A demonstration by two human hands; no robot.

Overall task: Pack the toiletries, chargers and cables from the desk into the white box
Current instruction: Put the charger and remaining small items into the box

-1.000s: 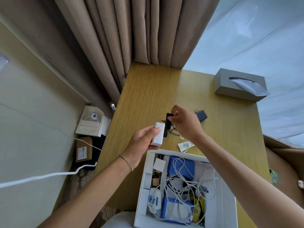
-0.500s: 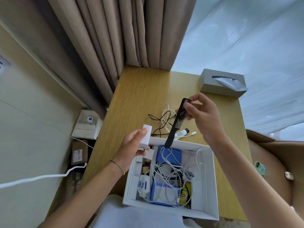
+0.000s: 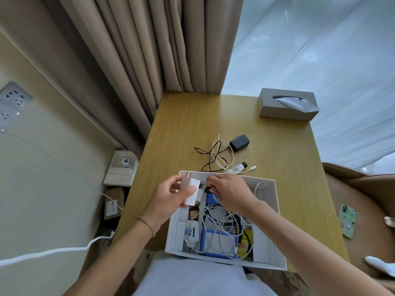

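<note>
The white box (image 3: 276,212) stands at the desk's near edge, holding blue packs, white cables, a yellow packet and a small white bottle. Over the box's far left corner, my left hand (image 3: 171,196) grips a white charger (image 3: 191,194). My right hand (image 3: 233,194) reaches into the far part of the box and pinches the black comb (image 3: 207,190), which is mostly hidden under my fingers. Beyond the box on the desk lie a black charger (image 3: 239,142), tangled black and white cables (image 3: 215,154) and a small tube (image 3: 238,167).
A grey tissue box (image 3: 286,106) sits at the desk's far right corner. Curtains hang behind the desk. A phone (image 3: 348,220) lies on the brown seat to the right. A white cable and small boxes lie on the floor to the left.
My right hand lifted the black comb off the desk and brought it down into the box. My left hand carried the white charger back over the box's far left corner.
</note>
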